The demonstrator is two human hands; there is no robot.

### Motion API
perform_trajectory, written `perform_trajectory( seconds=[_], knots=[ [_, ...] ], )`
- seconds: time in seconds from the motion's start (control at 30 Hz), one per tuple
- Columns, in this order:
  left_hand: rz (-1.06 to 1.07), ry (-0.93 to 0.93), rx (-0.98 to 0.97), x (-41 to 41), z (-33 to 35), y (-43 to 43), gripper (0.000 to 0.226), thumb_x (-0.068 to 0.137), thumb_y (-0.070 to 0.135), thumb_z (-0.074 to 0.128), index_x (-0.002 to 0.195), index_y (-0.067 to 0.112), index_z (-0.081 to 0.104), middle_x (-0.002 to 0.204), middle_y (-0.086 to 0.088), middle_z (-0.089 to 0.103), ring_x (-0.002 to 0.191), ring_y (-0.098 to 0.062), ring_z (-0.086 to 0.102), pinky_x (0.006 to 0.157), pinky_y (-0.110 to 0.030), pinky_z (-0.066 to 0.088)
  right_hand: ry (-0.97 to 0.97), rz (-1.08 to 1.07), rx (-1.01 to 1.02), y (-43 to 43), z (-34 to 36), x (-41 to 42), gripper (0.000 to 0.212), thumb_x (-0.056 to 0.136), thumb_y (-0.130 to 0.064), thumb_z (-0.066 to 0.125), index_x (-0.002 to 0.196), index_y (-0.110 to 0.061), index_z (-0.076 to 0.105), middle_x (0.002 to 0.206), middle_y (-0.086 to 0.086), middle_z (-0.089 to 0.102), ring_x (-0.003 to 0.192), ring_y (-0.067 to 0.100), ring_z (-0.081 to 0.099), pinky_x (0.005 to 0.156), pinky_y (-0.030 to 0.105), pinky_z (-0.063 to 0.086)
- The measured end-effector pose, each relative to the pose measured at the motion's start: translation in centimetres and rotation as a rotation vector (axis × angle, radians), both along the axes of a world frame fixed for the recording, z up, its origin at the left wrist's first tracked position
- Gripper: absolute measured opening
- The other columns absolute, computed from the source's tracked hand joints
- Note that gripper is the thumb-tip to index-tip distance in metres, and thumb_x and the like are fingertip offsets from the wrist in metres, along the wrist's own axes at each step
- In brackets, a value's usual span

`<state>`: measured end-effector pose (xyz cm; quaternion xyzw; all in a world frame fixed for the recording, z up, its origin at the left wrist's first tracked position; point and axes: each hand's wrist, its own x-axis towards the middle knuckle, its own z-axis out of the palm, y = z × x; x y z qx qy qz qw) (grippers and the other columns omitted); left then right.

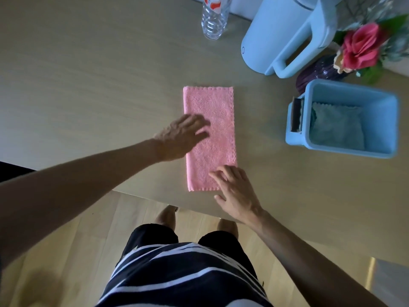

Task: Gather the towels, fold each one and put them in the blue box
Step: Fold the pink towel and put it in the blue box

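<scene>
Pink towel (pixel 210 129) long axis running away along desk (pixel 88 85); left hand (pixel 180 138) spread flat mid-towel; right hand (pixel 234 189) spread on near corner.

The pink towel (pixel 210 138) is showing a soft, fuzzy cloth nap with a scalloped stitched edge, matt all over. The table (pixel 99 85) beneath is looking like pale wood-grain laminate, smooth with a faint sheen. At the right, the blue box (pixel 387 129) is reading as smooth moulded plastic, slightly satin, and the pale towel (pixel 336 127) lying inside it is showing the same fluffy cloth texture. Farther off, the kettle (pixel 287 41) is appearing as smooth matt light-blue plastic. The bottle (pixel 214 18) is showing clear, ribbed, glossy plastic. The vase (pixel 318 72) is gleaming dark purple and ridged. The floor (pixel 77 240) is looking like light wood planks.
</scene>
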<state>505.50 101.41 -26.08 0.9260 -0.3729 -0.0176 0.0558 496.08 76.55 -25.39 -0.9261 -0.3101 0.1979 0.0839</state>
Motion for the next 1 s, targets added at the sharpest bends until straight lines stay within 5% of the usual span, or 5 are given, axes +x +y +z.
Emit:
perform_trajectory(
  seconds=[0.13,0.33,0.6,0.67,1.0],
  knots=[
    [-0.206,0.156,-0.02,-4.6,-1.0,0.7,0.033,0.083,0.029,0.078,0.111,0.015,0.068,0.122,-0.013,0.065,0.113,-0.03,0.062,0.091,-0.044,0.057,-0.058,0.018,0.025,-1.1,-1.1,1.0,0.051,0.077,-0.024,0.078,0.126,-0.023,0.063,0.123,-0.002,0.058,0.114,0.019,0.054,0.108,0.038,0.04],
    [0.011,0.316,0.042,-6.7,-0.8,0.5,0.093,0.059,0.074,0.073,0.132,0.018,0.057,0.139,-0.009,0.053,0.13,-0.029,0.048,0.109,-0.045,0.039,-0.006,-0.124,0.139,1.1,-0.4,2.8,0.021,0.088,-0.031,0.051,0.094,-0.019,0.067,0.095,-0.003,0.068,0.091,0.019,0.062,0.09,0.031,0.038],
    [0.56,0.61,-0.606,-7.8,2.6,-2.3,0.011,0.094,0.026,0.063,0.084,0.026,0.067,0.069,0.0,0.066,0.059,-0.018,0.06,0.056,-0.03,0.046,0.603,-0.392,0.449,0.8,4.4,4.7,0.013,0.095,-0.036,0.058,0.095,-0.024,0.056,0.077,-0.013,0.055,0.062,0.004,0.051,0.056,0.01,0.039],
    [0.682,0.673,-0.645,-7.5,2.7,-2.3,0.04,0.095,0.018,0.062,0.063,0.033,0.046,0.053,0.009,0.045,0.044,-0.007,0.043,0.043,-0.02,0.027,0.607,-0.446,0.417,0.1,4.4,5.2,0.03,0.086,-0.03,0.074,0.109,-0.02,0.058,0.088,-0.01,0.06,0.072,0.003,0.056,0.059,0.007,0.042],
    [1.015,0.847,-0.749,-3.8,1.5,-1.1,0.031,0.095,0.032,0.054,0.074,0.009,0.055,0.066,0.001,0.049,0.058,-0.018,0.045,0.053,-0.028,0.032,0.404,-0.857,0.504,2.1,2.8,9.8,0.035,0.094,-0.024,0.065,0.066,-0.017,0.045,0.058,-0.006,0.041,0.044,0.003,0.035,0.039,0.015,0.026]
  ],
)
